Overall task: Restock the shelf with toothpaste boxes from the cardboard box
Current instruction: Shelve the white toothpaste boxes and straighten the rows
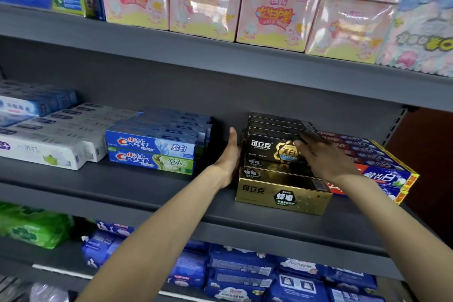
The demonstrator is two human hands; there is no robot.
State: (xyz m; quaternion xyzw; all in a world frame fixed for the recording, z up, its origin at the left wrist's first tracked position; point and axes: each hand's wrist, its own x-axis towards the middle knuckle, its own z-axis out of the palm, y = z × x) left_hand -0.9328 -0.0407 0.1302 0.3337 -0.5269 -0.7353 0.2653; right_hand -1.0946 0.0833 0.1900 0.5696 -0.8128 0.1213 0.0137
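Observation:
On the grey middle shelf [147,193] stands a stack of black toothpaste boxes [267,149] on top of gold ones, with one gold toothpaste box [282,193] in front at the shelf edge. My left hand [230,154] lies flat with straight fingers against the left side of the stack. My right hand [323,157] rests over the stack's right front, fingers spread across the top black box. The cardboard box is out of view.
Crest boxes [152,152] sit left of the stack, white boxes [49,144] further left. Red and blue boxes [382,167] lie right of it. Pink tissue packs [277,17] fill the shelf above, blue packs [245,274] the one below.

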